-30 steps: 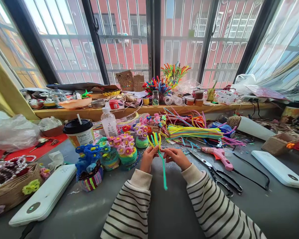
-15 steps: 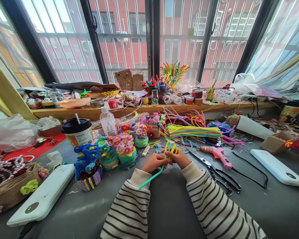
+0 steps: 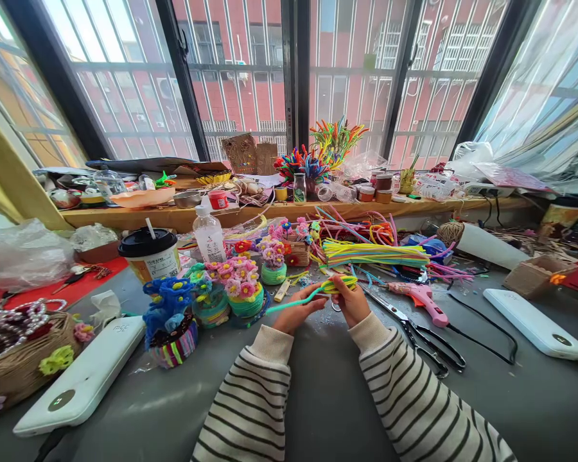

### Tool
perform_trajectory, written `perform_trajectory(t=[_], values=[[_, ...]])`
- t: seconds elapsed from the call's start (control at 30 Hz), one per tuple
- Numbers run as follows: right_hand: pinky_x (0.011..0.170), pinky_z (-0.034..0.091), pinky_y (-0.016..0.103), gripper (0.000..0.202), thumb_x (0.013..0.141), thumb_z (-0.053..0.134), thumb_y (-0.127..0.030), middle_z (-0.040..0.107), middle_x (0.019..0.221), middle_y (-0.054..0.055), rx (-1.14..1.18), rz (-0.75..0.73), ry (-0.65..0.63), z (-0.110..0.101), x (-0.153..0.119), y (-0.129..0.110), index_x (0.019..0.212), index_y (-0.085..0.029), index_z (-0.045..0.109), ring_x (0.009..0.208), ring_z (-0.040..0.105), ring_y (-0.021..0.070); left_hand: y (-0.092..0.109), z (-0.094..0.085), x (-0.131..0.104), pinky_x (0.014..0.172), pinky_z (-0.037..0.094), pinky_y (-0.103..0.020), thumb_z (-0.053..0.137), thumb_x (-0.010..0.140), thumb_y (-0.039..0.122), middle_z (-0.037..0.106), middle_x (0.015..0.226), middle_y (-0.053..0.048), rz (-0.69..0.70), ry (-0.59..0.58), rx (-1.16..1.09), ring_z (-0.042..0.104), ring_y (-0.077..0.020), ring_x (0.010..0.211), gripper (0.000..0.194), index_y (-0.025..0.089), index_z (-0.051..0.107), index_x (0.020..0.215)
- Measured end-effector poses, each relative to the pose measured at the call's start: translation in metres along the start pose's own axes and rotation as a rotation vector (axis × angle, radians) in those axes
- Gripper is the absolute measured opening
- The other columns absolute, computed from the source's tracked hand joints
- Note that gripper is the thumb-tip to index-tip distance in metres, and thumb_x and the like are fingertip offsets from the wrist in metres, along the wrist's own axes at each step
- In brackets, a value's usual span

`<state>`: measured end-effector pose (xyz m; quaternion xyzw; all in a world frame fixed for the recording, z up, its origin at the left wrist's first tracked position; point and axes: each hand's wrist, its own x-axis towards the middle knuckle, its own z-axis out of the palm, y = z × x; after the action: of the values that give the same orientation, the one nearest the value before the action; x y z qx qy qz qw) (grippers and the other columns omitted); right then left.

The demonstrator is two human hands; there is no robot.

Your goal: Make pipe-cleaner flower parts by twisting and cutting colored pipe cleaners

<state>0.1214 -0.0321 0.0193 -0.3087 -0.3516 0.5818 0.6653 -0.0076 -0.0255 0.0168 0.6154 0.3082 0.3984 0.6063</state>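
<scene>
Both hands meet at a small bundle of fuzzy stems above the grey surface (image 3: 322, 410).

The right hand (image 3: 354, 308) pinches the yellow-and-green bundle (image 3: 345, 282) between thumb and fingers, while a longer green stem (image 3: 291, 304) trails from it leftward over the left hand (image 3: 296, 316); that hand is half curled under the stem, though whether its fingers grip anything I cannot tell. Just right of the right hand lie black-handled scissors (image 3: 409, 324), with a pink glue gun (image 3: 426, 301) farther right. Beyond the hands rests a pile of yellow and pale-green stems (image 3: 376, 254). Left of the left hand stand a pot of pink flowers (image 3: 245, 292) and, farther left, a pot of blue flowers (image 3: 171, 324).
</scene>
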Motion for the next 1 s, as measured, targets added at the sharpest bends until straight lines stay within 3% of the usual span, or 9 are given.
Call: perform_trajectory(t=[0.13, 0.3, 0.47, 0.6, 0.73, 0.83, 1.0], values=[[0.045, 0.041, 0.018, 0.025, 0.049, 0.067, -0.028, 0.059, 0.058, -0.001, -0.004, 0.117, -0.030, 0.002, -0.002, 0.001, 0.069, -0.015, 0.060, 0.046, 0.049, 0.0062, 0.001, 0.003, 0.001, 0.084, 0.034, -0.032, 0.048, 0.068, 0.033, 0.053, 0.104, 0.000, 0.113, -0.030, 0.020, 0.044, -0.0168, 0.099, 0.036, 0.028, 0.046, 0.104], [0.061, 0.044, 0.026, 0.028, 0.049, 0.067, -0.030, 0.062, 0.071, 0.002, 0.008, 0.239, -0.165, 0.007, -0.005, 0.007, 0.072, -0.016, 0.061, 0.066, 0.056, 0.0129, 0.010, 0.006, -0.004, 0.083, 0.035, -0.029, 0.036, 0.074, 0.036, 0.052, 0.105, -0.003, 0.143, 0.029, -0.089, 0.042, -0.0178, 0.101, 0.034, 0.022, 0.050, 0.102], [0.057, 0.043, 0.026, 0.035, 0.059, 0.053, -0.048, 0.060, 0.064, 0.004, 0.026, 0.281, -0.137, 0.002, -0.001, 0.003, 0.066, -0.015, 0.061, 0.059, 0.054, 0.0123, 0.021, 0.007, -0.008, 0.077, 0.039, -0.028, 0.034, 0.073, 0.036, 0.051, 0.106, -0.006, 0.208, 0.179, -0.226, 0.046, -0.0178, 0.096, 0.029, 0.018, 0.053, 0.086], [0.050, 0.040, 0.020, 0.037, 0.063, 0.048, -0.049, 0.053, 0.055, 0.001, -0.050, 0.159, -0.037, -0.004, 0.003, -0.001, 0.061, -0.015, 0.061, 0.049, 0.047, 0.0075, 0.018, 0.007, -0.006, 0.062, 0.041, -0.026, 0.035, 0.070, 0.040, 0.059, 0.082, -0.005, 0.110, 0.236, -0.223, 0.054, -0.0152, 0.075, 0.024, 0.019, 0.042, 0.066], [0.039, 0.030, 0.016, 0.030, 0.061, 0.054, -0.042, 0.049, 0.056, -0.003, -0.239, 0.042, -0.136, -0.005, 0.004, 0.000, 0.073, -0.016, 0.062, 0.042, 0.036, 0.0032, 0.007, 0.007, -0.004, 0.046, 0.035, -0.022, 0.040, 0.069, 0.041, 0.047, 0.050, 0.003, -0.057, -0.002, -0.168, 0.044, -0.0080, 0.044, 0.024, 0.018, 0.038, 0.063], [0.035, 0.021, 0.017, 0.027, 0.061, 0.055, -0.039, 0.044, 0.045, -0.005, -0.401, 0.021, -0.241, -0.006, 0.004, 0.004, 0.074, -0.015, 0.061, 0.036, 0.029, 0.0024, 0.002, 0.006, -0.004, 0.038, 0.027, -0.018, 0.045, 0.068, 0.041, 0.031, 0.042, 0.009, -0.167, -0.203, -0.176, 0.028, -0.0025, 0.033, 0.025, 0.017, 0.037, 0.063], [0.038, 0.026, 0.019, 0.023, 0.061, 0.055, -0.038, 0.046, 0.043, -0.005, -0.449, -0.016, -0.264, -0.008, 0.004, 0.007, 0.064, -0.015, 0.058, 0.037, 0.037, 0.0052, 0.004, 0.006, -0.005, 0.032, 0.012, -0.015, 0.042, 0.069, 0.044, 0.021, 0.042, 0.011, -0.282, -0.296, -0.180, 0.015, -0.0008, 0.030, 0.028, 0.017, 0.037, 0.066]])
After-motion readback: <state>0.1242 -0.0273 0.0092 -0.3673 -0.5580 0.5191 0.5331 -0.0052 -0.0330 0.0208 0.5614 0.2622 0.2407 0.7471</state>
